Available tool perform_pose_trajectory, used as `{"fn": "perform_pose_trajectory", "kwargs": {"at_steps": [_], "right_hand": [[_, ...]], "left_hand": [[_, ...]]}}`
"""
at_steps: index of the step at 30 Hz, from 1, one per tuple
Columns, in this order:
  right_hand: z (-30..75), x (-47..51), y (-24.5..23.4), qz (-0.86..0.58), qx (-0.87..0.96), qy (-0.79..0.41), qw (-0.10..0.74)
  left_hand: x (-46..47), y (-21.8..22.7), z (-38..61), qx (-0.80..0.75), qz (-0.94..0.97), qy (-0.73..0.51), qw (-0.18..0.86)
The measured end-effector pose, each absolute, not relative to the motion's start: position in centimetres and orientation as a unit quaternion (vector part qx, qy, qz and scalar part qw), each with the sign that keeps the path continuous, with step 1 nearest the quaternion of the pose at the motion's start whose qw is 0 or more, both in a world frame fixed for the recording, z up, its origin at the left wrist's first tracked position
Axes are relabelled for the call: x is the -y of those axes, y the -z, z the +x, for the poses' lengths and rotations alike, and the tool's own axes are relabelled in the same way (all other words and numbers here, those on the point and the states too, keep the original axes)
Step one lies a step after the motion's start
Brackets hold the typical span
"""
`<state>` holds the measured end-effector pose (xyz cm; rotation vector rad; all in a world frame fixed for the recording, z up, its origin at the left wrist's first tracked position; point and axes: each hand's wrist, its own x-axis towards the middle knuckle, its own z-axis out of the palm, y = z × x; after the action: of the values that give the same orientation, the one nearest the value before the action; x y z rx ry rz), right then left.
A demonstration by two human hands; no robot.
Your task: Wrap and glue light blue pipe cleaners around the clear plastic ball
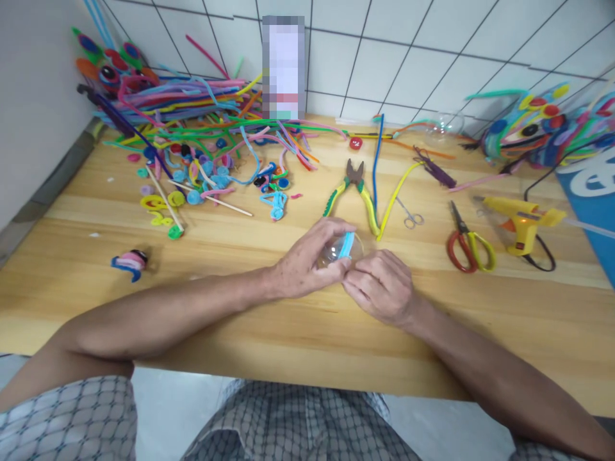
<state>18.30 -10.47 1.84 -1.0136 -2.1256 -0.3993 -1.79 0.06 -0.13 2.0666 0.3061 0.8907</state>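
My left hand is curled over a clear plastic ball at the middle of the wooden table. A light blue pipe cleaner wraps around the ball. My right hand has its fingers pinched together against the ball's lower right side, touching the left fingertips. Both forearms rest on the table's front part.
Pliers with yellow-green handles and a bent yellow pipe cleaner lie just behind the hands. Red-yellow scissors, a yellow glue gun and small scissors sit to the right. A heap of pipe cleaners fills the back left.
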Motion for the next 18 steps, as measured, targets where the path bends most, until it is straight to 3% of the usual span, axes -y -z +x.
{"fn": "perform_pose_trajectory", "kwargs": {"at_steps": [18], "right_hand": [[18.39,10.37,-2.00,-0.395,0.830,0.154,0.361]], "left_hand": [[-0.11,0.73,-1.23,-0.113,0.817,-0.386,0.414]]}}
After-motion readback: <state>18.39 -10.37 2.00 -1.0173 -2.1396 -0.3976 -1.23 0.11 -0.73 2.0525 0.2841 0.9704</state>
